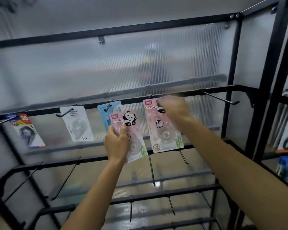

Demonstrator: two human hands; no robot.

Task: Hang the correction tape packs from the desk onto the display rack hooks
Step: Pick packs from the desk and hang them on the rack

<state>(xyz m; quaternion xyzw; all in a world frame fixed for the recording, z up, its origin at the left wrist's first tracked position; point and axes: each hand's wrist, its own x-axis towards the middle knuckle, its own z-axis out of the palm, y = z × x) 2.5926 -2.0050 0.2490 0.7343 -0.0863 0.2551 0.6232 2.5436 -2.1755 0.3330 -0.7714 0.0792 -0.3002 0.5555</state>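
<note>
While the right hand pinches the top of one pink panda pack against the rack bar, its blurred fingers curled at the hang hole, the left hand grips a second pink panda pack at seven o'clock from the first, thumb and fingers clamped on its left edge. At nine o'clock hang a blue pack, a white pack and a dark-printed pack on hooks.
</note>
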